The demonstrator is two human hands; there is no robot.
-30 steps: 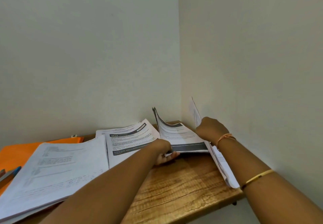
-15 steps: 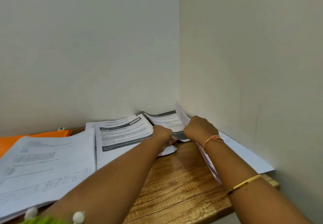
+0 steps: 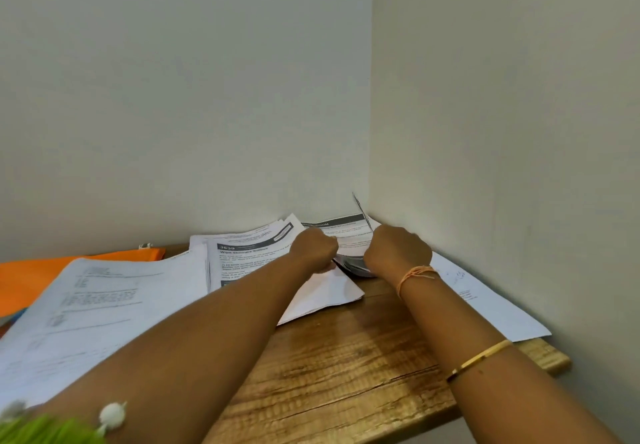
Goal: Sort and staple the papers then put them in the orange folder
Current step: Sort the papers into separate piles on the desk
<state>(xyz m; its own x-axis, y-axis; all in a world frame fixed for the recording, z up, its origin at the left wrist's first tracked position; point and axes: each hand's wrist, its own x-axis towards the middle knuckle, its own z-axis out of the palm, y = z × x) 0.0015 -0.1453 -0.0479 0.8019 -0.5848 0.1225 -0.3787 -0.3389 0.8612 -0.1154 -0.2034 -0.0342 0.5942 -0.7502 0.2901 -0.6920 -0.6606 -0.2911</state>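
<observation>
The white printed sheets with dark header bands (image 3: 346, 234) lie in the far corner of the brown wooden table (image 3: 346, 357). My left hand (image 3: 317, 249) and right hand (image 3: 396, 251) both curl on their near edge, gripping paper. I'd best peel one sheet cleanly and check its heading before laying it aside. The flat orange folder (image 3: 34, 280) waits far left.
</observation>
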